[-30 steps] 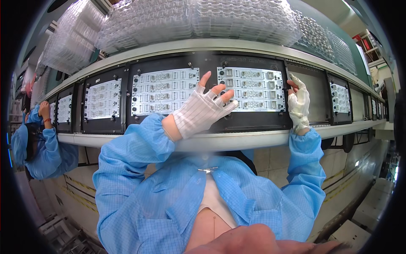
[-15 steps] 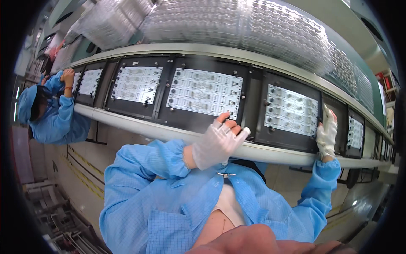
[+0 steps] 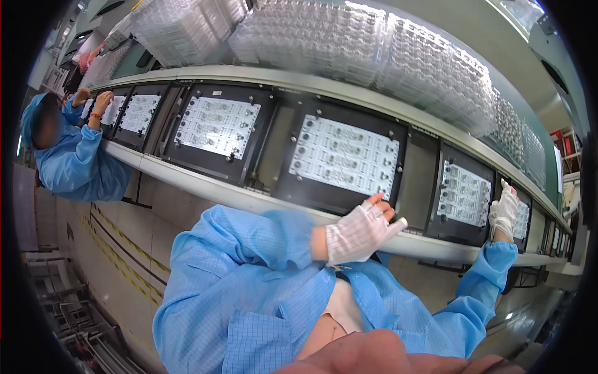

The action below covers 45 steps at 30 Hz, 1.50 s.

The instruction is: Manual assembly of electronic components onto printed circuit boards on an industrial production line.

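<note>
A long grey-railed bench [image 3: 199, 181] crosses the workroom on a slant, with a pale floor [image 3: 134, 227] marked in yellow-striped lines on its near side. Beyond the far rail stand tall stacks of clear, ridged plastic trays [image 3: 311, 43].

Between the rails sits a row of black, flat, square frames, each carrying a white rectangular panel with rows of small fittings. The middle black frame [image 3: 299, 190], with its white panel [image 3: 344, 154], lies in front of the person, its lower edge near the bench's near rail. Open strips of track flank it: one on the left toward another black frame [image 3: 193, 157], one on the right before the right-hand black frame [image 3: 461, 230].

The left hand [image 3: 364, 234], in a white striped glove with bare fingertips, is over the near rail, just below the middle frame's lower right corner; its fingers are slightly bent and parted, the thumb pointing right. The right hand [image 3: 503, 215], in a white glove, is at the right edge of the right-hand frame, fingers extended toward the far rail; whether they touch that edge or pinch anything, I cannot tell.

Farther left, a co-worker in blue [image 3: 84, 162] has raised hands over the row.
</note>
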### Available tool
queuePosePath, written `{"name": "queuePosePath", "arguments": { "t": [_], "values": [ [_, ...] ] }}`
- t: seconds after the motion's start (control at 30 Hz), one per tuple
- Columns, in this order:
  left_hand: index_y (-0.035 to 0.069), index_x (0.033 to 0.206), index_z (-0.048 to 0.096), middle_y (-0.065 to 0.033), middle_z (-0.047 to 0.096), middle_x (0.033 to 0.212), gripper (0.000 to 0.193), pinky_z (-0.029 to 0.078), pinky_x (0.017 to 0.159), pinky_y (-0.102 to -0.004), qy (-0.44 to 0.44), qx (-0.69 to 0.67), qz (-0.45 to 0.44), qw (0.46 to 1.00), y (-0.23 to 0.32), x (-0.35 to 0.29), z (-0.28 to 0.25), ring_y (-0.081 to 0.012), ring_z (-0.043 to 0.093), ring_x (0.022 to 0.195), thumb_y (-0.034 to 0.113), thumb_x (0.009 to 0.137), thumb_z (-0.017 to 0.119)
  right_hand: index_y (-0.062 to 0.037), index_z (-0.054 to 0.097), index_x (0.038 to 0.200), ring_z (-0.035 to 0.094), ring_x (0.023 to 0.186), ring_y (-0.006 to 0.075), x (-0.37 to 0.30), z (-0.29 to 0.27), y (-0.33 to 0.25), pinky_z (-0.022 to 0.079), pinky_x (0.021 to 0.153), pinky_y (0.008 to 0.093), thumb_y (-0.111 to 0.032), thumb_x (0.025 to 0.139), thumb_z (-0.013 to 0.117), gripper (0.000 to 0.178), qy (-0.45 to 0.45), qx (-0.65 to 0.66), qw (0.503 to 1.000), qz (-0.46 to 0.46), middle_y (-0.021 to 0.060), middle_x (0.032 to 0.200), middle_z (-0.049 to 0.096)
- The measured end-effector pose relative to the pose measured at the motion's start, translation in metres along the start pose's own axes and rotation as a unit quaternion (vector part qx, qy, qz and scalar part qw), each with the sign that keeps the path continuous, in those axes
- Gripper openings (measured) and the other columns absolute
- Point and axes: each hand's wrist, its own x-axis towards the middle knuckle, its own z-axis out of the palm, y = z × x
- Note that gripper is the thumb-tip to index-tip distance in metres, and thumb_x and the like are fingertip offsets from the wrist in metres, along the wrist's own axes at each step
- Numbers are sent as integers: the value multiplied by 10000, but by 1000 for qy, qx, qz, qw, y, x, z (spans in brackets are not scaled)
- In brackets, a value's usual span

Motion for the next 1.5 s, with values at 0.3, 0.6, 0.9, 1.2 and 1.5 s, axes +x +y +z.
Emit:
{"name": "queuePosePath", "arguments": {
  "t": [0.3, 0.6, 0.9, 1.2, 1.5],
  "values": [
    [88, 1151, 656, -131, 688, 868, 361, 553, 794, -432, 163, 157, -66, 972, -170, 41, -125, -323, 668, 798, 8, 801, 622, -61, 568, 1356, 582, 1152, 408, 10, -79, -136, 447, 1018, 473, 8, 745, 621, 617, 135, 130, 954, -233, 214, 1224, 641],
    [183, 1287, 628, -140, 707, 1070, 388, 537, 889, -437, 208, 253, -202, 923, -390, 86, -186, -316, 674, 1014, 91, 913, 579, -68, 614, 1275, 576, 1153, 404, 26, -114, -220, 472, 995, 468, 4, 742, 679, 541, 150, 191, 926, -290, 202, 1214, 638],
    [218, 1347, 617, -93, 687, 1009, 389, 529, 864, -405, 31, 307, -282, 908, -425, 127, -204, -259, 668, 928, 113, 1010, 454, -76, 586, 1297, 620, 1081, 374, 75, -126, -233, 486, 955, 474, 15, 782, 641, 527, 219, 182, 894, -347, 145, 1104, 672],
    [167, 1340, 598, -116, 710, 861, 515, 572, 779, -373, 150, 260, -155, 941, -407, 112, -231, -282, 689, 783, 4, 857, 678, -111, 617, 1291, 681, 893, 290, 167, -140, -295, 543, 842, 447, -71, 882, 581, 413, 173, 210, 943, -189, 138, 937, 711],
    [131, 1250, 657, -75, 691, 861, 495, 572, 769, -353, 89, -18, -83, 992, -210, 40, -196, -245, 679, 794, -86, 808, 612, -289, 526, 1455, 626, 1207, 349, 234, -135, -310, 512, 1026, 428, -108, 836, 596, 650, 62, 70, 972, -213, 147, 1299, 661]
  ]
}}
